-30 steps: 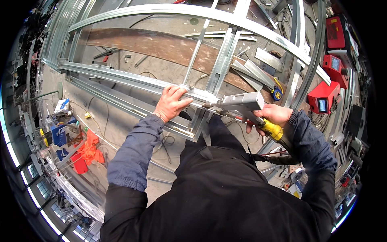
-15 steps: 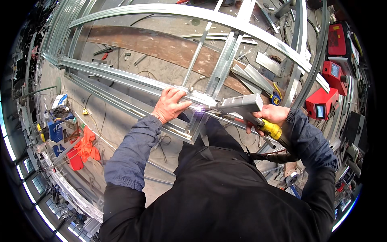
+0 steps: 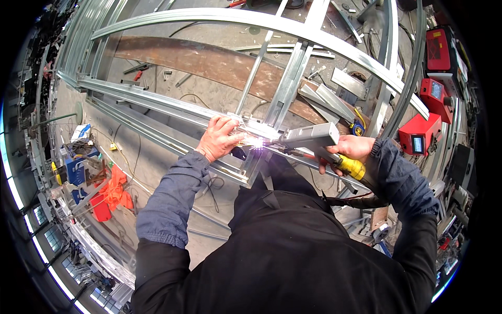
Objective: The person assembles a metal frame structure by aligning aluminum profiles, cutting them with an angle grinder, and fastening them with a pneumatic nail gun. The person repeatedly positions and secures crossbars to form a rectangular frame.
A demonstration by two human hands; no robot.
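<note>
My right hand (image 3: 354, 150) is wrapped round the handle of a welding gun (image 3: 312, 135) with a grey body and a yellow collar. The gun's tip points left and meets a joint of the galvanized steel frame (image 3: 183, 111), where a bright violet-white arc throws sparks. Just left of that glow, my left hand (image 3: 218, 137) grips the frame's rail from above, its fingers bent over the metal and its fingertips close to the sparks. The glare hides the exact contact of tip and steel. A cable or hose trails from the gun below my right forearm.
Beyond the rail lies a rusty steel plate (image 3: 193, 57) on the floor, with offcuts and a tape measure (image 3: 357, 129) to its right. Red machines (image 3: 420, 136) stand at the far right. An orange cloth (image 3: 116, 189) and a blue toolbox (image 3: 76, 168) sit at the left.
The arc has become brighter and wider, with more sparks flying toward my left hand. Both hands and the welding gun have stayed nearly in place.
</note>
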